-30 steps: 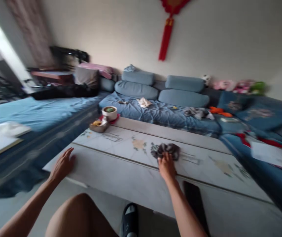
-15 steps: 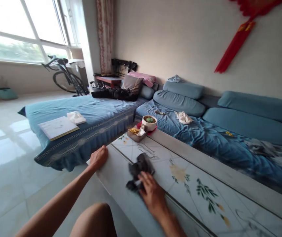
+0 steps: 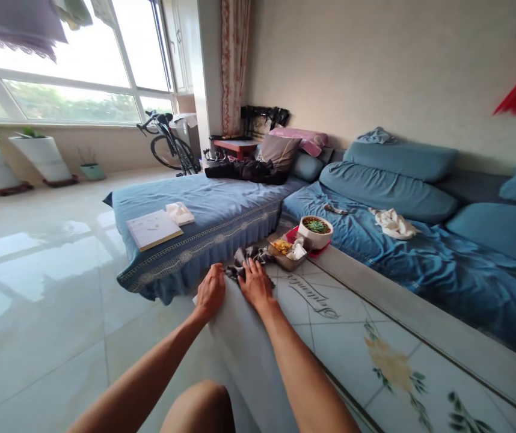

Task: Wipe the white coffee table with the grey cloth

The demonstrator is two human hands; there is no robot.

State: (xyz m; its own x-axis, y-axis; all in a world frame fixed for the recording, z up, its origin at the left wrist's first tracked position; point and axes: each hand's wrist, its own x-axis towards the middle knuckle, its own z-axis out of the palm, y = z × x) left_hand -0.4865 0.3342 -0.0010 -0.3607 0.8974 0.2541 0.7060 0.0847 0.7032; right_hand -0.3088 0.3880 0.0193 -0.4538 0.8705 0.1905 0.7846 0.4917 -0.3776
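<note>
A dark grey cloth lies bunched at the far end of the low table, which has a glossy top printed with flowers and lettering. My right hand presses down on this cloth with its fingers over it. At the table's near left corner, my left hand has its fingers bent over the edge, close to the cloth. Just right of the cloth stands a clear box with yellow scraps and white tissue in it. Behind that, a white pot with a succulent rests on a red tray.
Beyond the table is a blue-covered sofa with cushions and a crumpled white cloth. On the daybed at left lie a flat white book and a tissue pack. A bicycle stands by the window.
My right hand has slid the cloth away from me to the table's far end, beside the clear box. My left hand stays at the corner. The view has turned left.
</note>
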